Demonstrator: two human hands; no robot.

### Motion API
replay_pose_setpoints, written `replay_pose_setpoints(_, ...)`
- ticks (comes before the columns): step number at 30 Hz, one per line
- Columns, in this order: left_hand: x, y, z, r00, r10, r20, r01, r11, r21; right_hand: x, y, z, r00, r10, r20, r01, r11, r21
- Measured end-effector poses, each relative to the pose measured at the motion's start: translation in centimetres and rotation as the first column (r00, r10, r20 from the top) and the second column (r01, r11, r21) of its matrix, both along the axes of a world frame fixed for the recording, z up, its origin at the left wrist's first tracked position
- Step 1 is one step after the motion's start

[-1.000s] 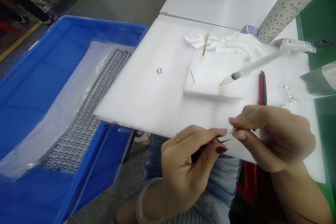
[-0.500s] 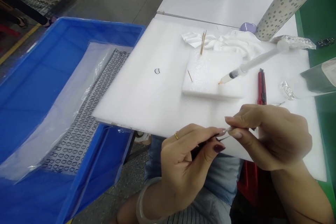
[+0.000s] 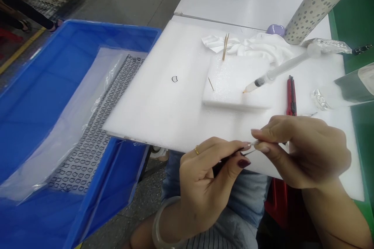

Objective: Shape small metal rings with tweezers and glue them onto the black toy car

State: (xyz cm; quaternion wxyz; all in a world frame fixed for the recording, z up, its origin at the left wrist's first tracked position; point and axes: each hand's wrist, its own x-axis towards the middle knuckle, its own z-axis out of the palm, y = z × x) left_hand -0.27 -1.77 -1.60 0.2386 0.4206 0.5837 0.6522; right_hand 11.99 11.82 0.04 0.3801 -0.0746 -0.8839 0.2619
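My left hand [image 3: 207,179] pinches a small dark piece between thumb and fingertips, over the front edge of the white foam sheet [image 3: 152,113]; its shape is mostly hidden. Close beside it, my right hand [image 3: 300,151] is closed on a thin metal tool [image 3: 253,143], whose tip meets the left fingertips. On the sheet lies a small black outline-shaped part [image 3: 174,79]. Behind my hands is a foam block [image 3: 228,81] with wooden sticks [image 3: 225,48] standing in it and a syringe [image 3: 265,79] resting with its orange tip on top.
A red cutter [image 3: 291,95] lies right of the block. A clear bottle [image 3: 347,87], a dotted bottle [image 3: 315,11] and crumpled white cloth [image 3: 263,46] stand or lie farther back. At left, a blue bin [image 3: 37,85] holds a sheet of many black outline parts [image 3: 96,132].
Both hands keep nearly the same pose. My right hand has shifted very slightly at the fingertips.
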Motion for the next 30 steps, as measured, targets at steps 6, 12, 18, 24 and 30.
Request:
replay_pose_setpoints(6, 0.0, -0.1, -0.2, 1.0, -0.02, 0.015, 0.019, 1.0, 0.014, 0.0, -0.2, -0.3, 0.998, -0.052, -0.043, 0.056, 0.994, 0.092)
replay_pose_setpoints(12, 0.1, 0.0, -0.1, 0.998, -0.04, 0.049, 0.041, 0.999, -0.02, 1.1, -0.1, -0.7, 0.978, -0.194, 0.071, 0.2, 0.974, -0.103)
replay_pose_setpoints(18, 0.1, -0.1, -0.2, 0.984, -0.057, 0.17, 0.062, 0.998, -0.026, 1.1, 0.2, -1.1, 0.976, -0.194, -0.1, 0.194, 0.981, -0.005)
replay_pose_setpoints(24, -0.7, 0.1, -0.8, 0.404, -0.294, 0.866, 0.444, 0.891, 0.095, 1.1, 0.2, -1.1, 0.969, -0.215, -0.123, 0.219, 0.976, 0.018)
replay_pose_setpoints(30, -0.9, 0.4, -1.6, 0.006, -0.303, 0.953, 0.514, 0.819, 0.258, 1.2, 0.2, -1.3, 0.968, -0.23, -0.102, 0.233, 0.972, 0.019)
